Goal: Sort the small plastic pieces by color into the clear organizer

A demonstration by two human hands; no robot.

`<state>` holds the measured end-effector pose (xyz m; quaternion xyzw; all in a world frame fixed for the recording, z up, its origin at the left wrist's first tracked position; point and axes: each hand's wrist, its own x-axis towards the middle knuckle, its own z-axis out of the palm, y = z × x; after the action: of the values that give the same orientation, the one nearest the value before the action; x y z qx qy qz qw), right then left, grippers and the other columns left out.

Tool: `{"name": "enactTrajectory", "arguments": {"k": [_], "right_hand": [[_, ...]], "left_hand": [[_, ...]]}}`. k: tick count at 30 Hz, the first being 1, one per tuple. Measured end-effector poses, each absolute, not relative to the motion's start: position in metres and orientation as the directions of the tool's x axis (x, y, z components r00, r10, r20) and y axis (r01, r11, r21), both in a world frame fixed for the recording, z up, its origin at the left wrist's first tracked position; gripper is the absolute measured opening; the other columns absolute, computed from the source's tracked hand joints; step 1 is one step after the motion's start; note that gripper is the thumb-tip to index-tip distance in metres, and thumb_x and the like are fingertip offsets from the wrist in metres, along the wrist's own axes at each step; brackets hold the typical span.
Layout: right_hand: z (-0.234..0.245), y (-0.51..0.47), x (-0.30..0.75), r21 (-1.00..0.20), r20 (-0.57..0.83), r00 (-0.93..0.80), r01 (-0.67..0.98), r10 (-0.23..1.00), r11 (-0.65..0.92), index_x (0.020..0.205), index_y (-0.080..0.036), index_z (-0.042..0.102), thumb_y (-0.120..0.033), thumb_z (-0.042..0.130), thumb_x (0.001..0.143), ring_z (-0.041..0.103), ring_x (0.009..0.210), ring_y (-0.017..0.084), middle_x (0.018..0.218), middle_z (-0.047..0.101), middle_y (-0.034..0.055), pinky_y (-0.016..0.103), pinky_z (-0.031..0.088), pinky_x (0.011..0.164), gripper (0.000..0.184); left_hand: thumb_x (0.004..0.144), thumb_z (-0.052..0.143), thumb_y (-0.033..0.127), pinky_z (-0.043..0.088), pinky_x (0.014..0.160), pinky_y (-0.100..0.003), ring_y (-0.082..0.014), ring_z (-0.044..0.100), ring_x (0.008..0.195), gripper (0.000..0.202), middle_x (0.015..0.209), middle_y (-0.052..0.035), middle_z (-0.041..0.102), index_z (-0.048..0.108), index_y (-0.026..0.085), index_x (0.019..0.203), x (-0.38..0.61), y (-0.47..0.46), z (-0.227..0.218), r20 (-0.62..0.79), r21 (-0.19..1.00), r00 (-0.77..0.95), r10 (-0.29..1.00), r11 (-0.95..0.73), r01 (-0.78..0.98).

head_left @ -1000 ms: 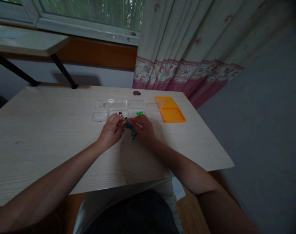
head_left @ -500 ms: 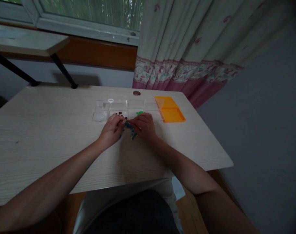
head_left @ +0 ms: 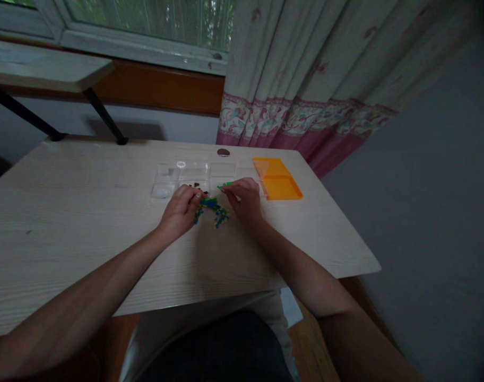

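A small heap of coloured beads (head_left: 212, 208), blue, green and yellow, lies on the pale wooden table (head_left: 86, 212). My left hand (head_left: 180, 208) rests at the heap's left side with its fingers curled onto the beads. My right hand (head_left: 245, 197) is just right of the heap, pinching a small green piece at its fingertips beside the clear compartment box (head_left: 194, 178). One compartment of that box holds dark brown pieces (head_left: 197, 185), another holds green pieces (head_left: 227, 183).
An orange tray (head_left: 279, 183) with its lid tilted stands right of the clear box. A dark round spot (head_left: 223, 152) marks the table's far edge. A curtain hangs behind, a bench stands at the far left, and the table's right edge drops off.
My right hand has lifted off the bead heap and moved up and right toward the clear box with a green piece. The heap now shows uncovered. My left hand has barely moved.
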<state>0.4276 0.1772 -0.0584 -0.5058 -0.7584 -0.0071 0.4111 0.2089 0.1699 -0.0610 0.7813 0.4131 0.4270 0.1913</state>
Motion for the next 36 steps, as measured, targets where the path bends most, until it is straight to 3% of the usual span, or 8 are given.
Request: {"name": "enactTrajectory", "arguments": {"k": [6, 20, 23, 30, 36], "right_hand": [[-0.067, 0.19, 0.441, -0.412, 0.632, -0.025, 0.836, 0.774, 0.363, 0.087, -0.025, 0.076, -0.038, 0.062, 0.092, 0.053, 0.097, 0.023, 0.095, 0.069, 0.0044, 0.041, 0.036, 0.09, 0.02], [-0.072, 0.192, 0.439, -0.386, 0.594, -0.049, 0.858, 0.803, 0.338, 0.089, -0.025, 0.076, -0.037, 0.06, 0.093, 0.052, 0.102, 0.023, 0.101, 0.068, 0.0051, 0.041, 0.035, 0.091, 0.021], [-0.071, 0.192, 0.438, -0.389, 0.571, -0.046, 0.864, 0.82, 0.32, 0.089, -0.024, 0.075, -0.035, 0.061, 0.092, 0.052, 0.102, 0.023, 0.1, 0.068, 0.0048, 0.041, 0.035, 0.091, 0.018], [-0.062, 0.186, 0.434, -0.394, 0.534, -0.045, 0.871, 0.844, 0.295, 0.093, -0.024, 0.075, -0.034, 0.059, 0.094, 0.053, 0.104, 0.023, 0.103, 0.069, 0.0047, 0.04, 0.036, 0.094, 0.019], [-0.057, 0.179, 0.428, -0.418, 0.519, -0.052, 0.855, 0.853, 0.306, 0.091, -0.024, 0.075, -0.034, 0.059, 0.093, 0.052, 0.104, 0.023, 0.101, 0.069, 0.0043, 0.04, 0.036, 0.093, 0.019]], "left_hand": [[0.101, 0.039, 0.038, 0.047, 0.088, -0.035, -0.0189, 0.057, 0.093, 0.03, 0.094, -0.0056, 0.059, 0.063, 0.021, 0.097, 0.208, 0.171, -0.06, 0.494, 0.662, 0.272, 0.826, -0.56, 0.498], [0.098, 0.043, 0.032, 0.047, 0.084, -0.034, -0.0192, 0.056, 0.09, 0.024, 0.095, -0.0058, 0.06, 0.064, 0.021, 0.1, 0.205, 0.175, -0.063, 0.481, 0.636, 0.258, 0.838, -0.536, 0.555], [0.097, 0.044, 0.028, 0.046, 0.086, -0.036, -0.021, 0.056, 0.092, 0.023, 0.096, -0.0068, 0.061, 0.064, 0.02, 0.102, 0.202, 0.177, -0.062, 0.496, 0.556, 0.31, 0.811, -0.571, 0.604], [0.091, 0.051, 0.026, 0.041, 0.08, -0.04, -0.027, 0.053, 0.094, 0.021, 0.095, -0.0093, 0.06, 0.068, 0.02, 0.102, 0.19, 0.172, -0.049, 0.429, 0.214, 0.455, 0.78, -0.577, 0.788], [0.089, 0.054, 0.024, 0.037, 0.076, -0.038, -0.0264, 0.051, 0.093, 0.02, 0.094, -0.0088, 0.058, 0.072, 0.024, 0.099, 0.186, 0.172, -0.046, 0.374, 0.129, 0.489, 0.788, -0.566, 0.815]]}}
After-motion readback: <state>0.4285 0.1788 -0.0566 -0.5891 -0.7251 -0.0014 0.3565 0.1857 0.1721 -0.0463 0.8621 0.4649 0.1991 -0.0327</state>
